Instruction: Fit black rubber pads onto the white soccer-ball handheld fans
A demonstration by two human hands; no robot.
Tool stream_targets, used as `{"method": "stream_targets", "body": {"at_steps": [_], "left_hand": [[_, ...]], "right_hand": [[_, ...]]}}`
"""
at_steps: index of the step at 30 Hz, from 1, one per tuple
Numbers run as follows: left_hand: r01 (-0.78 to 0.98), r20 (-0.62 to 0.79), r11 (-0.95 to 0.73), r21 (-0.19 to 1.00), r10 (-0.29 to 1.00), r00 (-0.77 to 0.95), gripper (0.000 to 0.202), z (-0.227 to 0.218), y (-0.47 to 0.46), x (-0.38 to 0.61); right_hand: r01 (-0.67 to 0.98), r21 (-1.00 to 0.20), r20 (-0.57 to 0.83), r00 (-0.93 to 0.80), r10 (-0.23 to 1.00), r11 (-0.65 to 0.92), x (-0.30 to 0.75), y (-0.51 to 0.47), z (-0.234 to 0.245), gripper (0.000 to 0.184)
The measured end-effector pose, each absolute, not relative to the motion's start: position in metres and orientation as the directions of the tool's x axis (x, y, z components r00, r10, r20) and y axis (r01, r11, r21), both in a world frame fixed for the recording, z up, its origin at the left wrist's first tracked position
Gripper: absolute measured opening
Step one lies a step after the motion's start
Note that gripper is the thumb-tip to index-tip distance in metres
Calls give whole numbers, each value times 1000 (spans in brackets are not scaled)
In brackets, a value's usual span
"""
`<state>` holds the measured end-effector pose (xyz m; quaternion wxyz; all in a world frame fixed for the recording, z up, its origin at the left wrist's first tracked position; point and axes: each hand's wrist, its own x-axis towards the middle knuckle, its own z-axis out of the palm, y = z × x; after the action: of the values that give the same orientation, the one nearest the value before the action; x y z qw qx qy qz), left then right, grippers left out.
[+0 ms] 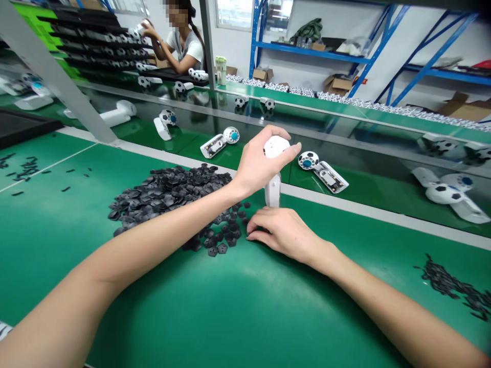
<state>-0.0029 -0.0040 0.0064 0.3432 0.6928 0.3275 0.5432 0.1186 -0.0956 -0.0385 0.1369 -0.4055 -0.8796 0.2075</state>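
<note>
My left hand (258,162) is wrapped round the round head of a white ball-headed toy (273,190), which stands upright on its handle on the green table (230,306). My right hand (282,232) rests on the table at the toy's foot. Its fingers are curled together at the edge of a heap of small black pentagon pieces (172,194); whether they pinch a piece is hidden.
A conveyor belt (345,153) beyond the table carries several white toys with football-patterned heads (322,171). A second scatter of black pieces (456,286) lies at the right. A person (180,41) works across the belt beside black trays (92,41). Blue shelving stands behind.
</note>
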Motion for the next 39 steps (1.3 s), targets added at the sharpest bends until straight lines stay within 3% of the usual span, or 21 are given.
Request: {"method": "stream_targets", "body": {"at_steps": [5, 9, 12, 16, 22, 27, 34, 39], "left_hand": [[36, 513, -531, 847, 832, 209, 24, 9, -5, -3], [-55, 449, -449, 892, 862, 235, 28, 9, 2, -4], [-32, 386, -392, 919, 883, 266, 27, 11, 2, -5], [11, 380, -398, 917, 881, 281, 25, 15, -6, -4], [60, 417, -451, 890, 862, 287, 24, 18, -18, -3], [57, 413, -445, 894, 865, 285, 24, 19, -18, -5], [37, 367, -396, 917, 878, 309, 26, 17, -17, -6], [-26, 309, -334, 942, 836, 453, 34, 23, -14, -7]], "right_hand": [[490, -701, 244, -517, 820, 518, 136, -105, -14, 5], [322, -904, 145, -389, 910, 282, 154, -108, 10, 14], [156, -978, 74, -352, 933, 136, 162, -107, 18, 23], [26, -999, 15, -342, 939, 26, 163, -105, 21, 36], [4, -999, -37, -354, 935, -38, 159, -104, 20, 39], [-87, -996, 24, -260, 965, 1, 163, -100, 18, 41], [-52, -996, 80, -254, 964, 69, 165, -104, 23, 39], [-64, -969, 240, -53, 969, 237, 168, -103, 26, 29]]}}
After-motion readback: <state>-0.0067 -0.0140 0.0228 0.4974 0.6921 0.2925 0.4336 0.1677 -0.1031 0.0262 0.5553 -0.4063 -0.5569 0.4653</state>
